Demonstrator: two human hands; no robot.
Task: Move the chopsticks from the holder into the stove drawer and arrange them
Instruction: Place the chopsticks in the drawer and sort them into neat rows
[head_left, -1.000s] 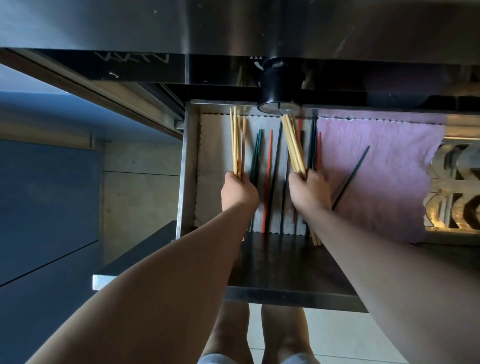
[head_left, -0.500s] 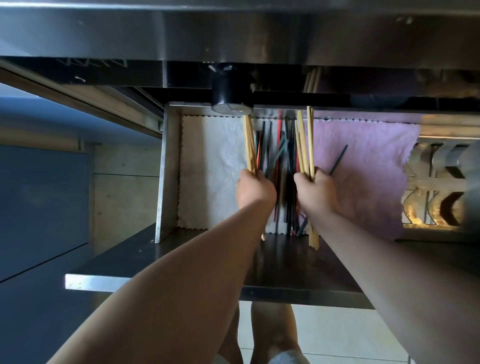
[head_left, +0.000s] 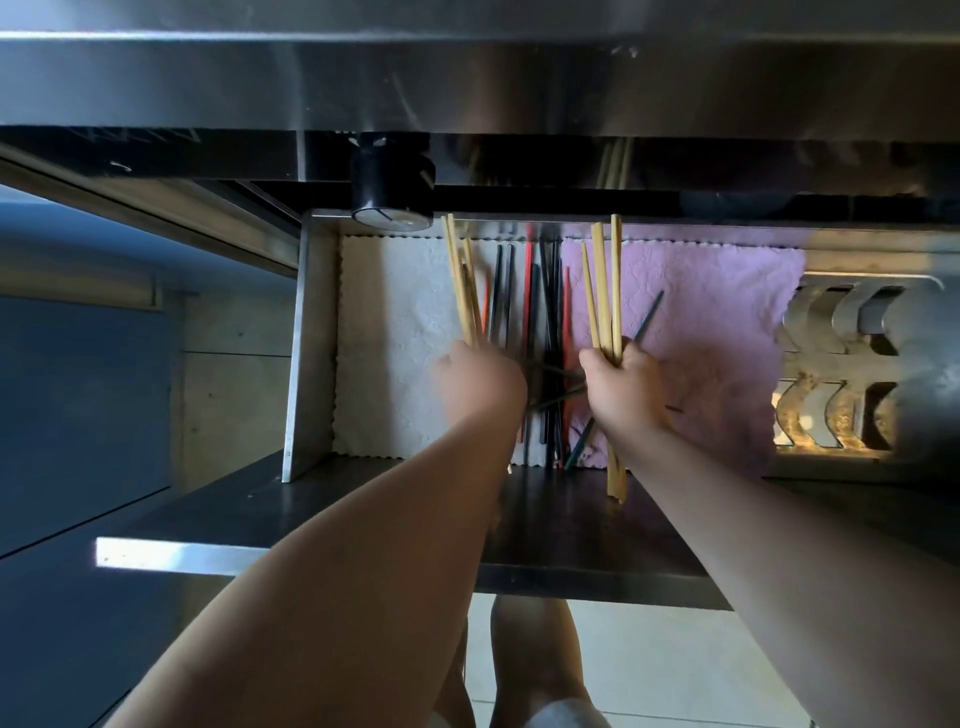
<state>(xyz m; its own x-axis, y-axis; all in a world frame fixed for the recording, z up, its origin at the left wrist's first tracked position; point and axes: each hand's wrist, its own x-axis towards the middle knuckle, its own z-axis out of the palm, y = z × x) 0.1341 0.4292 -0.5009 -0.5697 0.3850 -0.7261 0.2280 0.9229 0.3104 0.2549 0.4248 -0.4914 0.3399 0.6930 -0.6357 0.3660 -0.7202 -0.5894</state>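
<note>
Where the steel stove front (head_left: 467, 88) overhangs, the open drawer (head_left: 311, 353) shows a bare left wall and dark front ledge. A white cloth (head_left: 389, 338) lines its left half with open room along that wall, and a pink cloth (head_left: 717, 322) lines the right. Dark and red chopsticks (head_left: 530, 296) lie between. The left hand (head_left: 480, 379) is closed around a bamboo bundle (head_left: 460, 280); the right hand (head_left: 623, 384) grips a second bamboo bundle (head_left: 605, 286), pointing rearward.

Both arms reach forward, left hand (head_left: 480, 376), slightly blurred, and right hand (head_left: 623, 387) apparently fisted.
</note>
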